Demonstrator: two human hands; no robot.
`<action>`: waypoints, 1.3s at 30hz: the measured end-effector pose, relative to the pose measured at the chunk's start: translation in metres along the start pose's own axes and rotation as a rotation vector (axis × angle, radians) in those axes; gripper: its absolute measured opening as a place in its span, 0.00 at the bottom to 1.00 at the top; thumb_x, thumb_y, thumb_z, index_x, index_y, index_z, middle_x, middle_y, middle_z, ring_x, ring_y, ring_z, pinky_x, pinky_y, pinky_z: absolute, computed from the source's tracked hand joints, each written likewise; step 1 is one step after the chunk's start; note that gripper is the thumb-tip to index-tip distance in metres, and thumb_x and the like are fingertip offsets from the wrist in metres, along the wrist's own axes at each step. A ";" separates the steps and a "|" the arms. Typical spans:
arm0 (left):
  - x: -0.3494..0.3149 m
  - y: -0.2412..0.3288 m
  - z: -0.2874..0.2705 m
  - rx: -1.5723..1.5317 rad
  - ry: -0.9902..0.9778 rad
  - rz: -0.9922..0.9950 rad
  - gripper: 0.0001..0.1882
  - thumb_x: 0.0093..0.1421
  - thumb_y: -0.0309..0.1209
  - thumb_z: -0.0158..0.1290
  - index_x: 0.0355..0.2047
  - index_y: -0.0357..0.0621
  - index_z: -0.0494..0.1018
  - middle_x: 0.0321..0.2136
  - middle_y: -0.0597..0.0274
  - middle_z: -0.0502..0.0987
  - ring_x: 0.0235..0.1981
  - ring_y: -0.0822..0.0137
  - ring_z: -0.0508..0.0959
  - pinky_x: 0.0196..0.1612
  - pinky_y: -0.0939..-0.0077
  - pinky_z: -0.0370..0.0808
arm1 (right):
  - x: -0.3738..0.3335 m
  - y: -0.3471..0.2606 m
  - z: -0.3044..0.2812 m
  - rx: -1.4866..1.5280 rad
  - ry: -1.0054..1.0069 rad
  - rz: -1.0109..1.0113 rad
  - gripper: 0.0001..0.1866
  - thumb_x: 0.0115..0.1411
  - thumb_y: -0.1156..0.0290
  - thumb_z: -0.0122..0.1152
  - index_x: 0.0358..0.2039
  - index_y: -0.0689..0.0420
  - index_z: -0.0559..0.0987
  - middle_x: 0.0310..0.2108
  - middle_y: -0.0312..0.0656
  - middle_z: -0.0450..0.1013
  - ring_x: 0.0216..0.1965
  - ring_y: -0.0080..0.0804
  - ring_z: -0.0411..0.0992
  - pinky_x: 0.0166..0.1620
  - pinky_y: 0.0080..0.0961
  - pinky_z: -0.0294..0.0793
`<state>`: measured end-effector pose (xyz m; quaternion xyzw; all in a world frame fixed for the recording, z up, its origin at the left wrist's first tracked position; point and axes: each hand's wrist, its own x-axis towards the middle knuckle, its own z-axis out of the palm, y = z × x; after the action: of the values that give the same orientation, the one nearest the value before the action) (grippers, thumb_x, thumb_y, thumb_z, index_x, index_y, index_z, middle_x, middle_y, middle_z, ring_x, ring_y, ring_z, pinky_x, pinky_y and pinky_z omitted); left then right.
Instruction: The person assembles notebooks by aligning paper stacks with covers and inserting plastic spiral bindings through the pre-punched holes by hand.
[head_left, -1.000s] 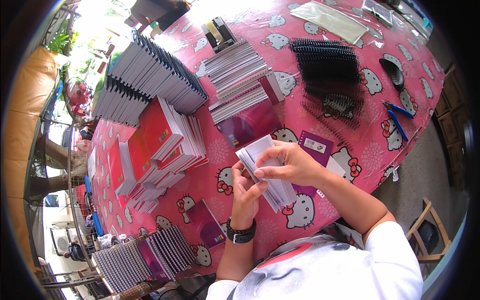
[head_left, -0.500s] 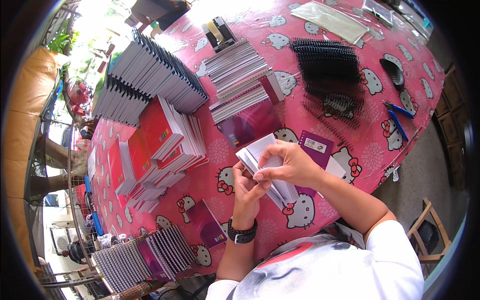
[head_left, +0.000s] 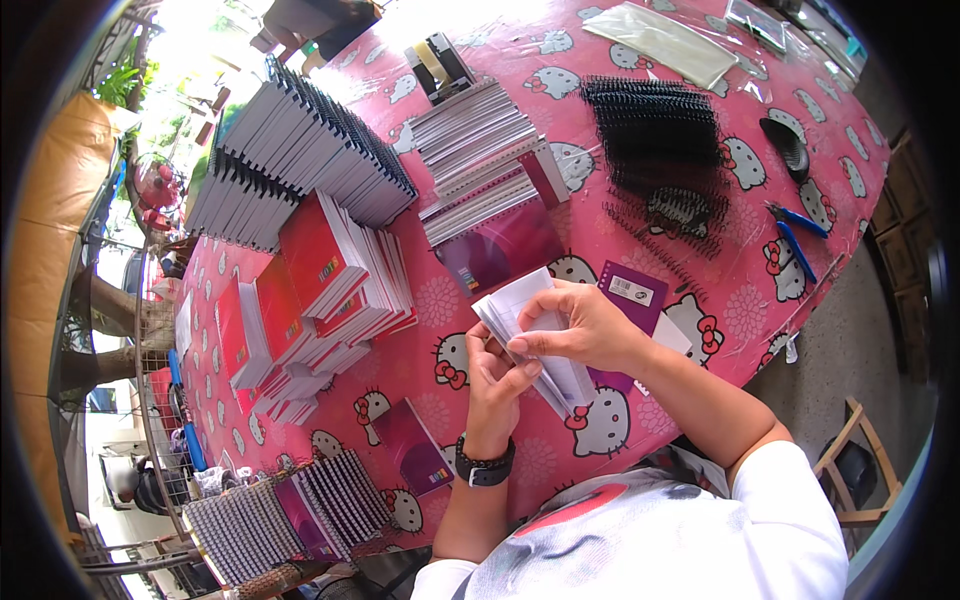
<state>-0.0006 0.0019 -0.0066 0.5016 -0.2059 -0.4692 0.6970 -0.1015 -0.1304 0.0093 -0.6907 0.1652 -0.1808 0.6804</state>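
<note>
Over the near part of the pink table I hold a small stack of white ruled sheets, tilted and slightly fanned. My left hand is closed around its lower left side. My right hand bends over the top sheets, thumb and fingers gripping their edge; some fingertips are hidden by the paper. Just beyond the right hand lies a purple punched cover with a white label, partly covered by my arm. Left of my left wrist is another purple cover, flat on the table.
Red notebooks are piled at the left, with black-spiral notebooks behind. Punched page stacks stand mid-table. Black spiral coils, blue-handled pliers and a black comb-like brush lie to the right. Spiral-bound notebooks sit at the near left.
Both hands stay in nearly the same place on the sheets. The right hand's fingers have shifted very slightly.
</note>
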 end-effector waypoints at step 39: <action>-0.001 -0.003 -0.001 0.005 0.001 0.001 0.35 0.46 0.22 0.56 0.52 0.40 0.50 0.46 0.57 0.63 0.49 0.69 0.67 0.50 0.75 0.68 | -0.001 0.005 0.004 -0.056 0.068 -0.061 0.17 0.46 0.60 0.70 0.26 0.60 0.76 0.29 0.38 0.69 0.32 0.23 0.67 0.34 0.21 0.66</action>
<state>-0.0019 0.0026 -0.0096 0.5036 -0.2068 -0.4682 0.6960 -0.1002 -0.1268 0.0044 -0.7074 0.1722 -0.2202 0.6491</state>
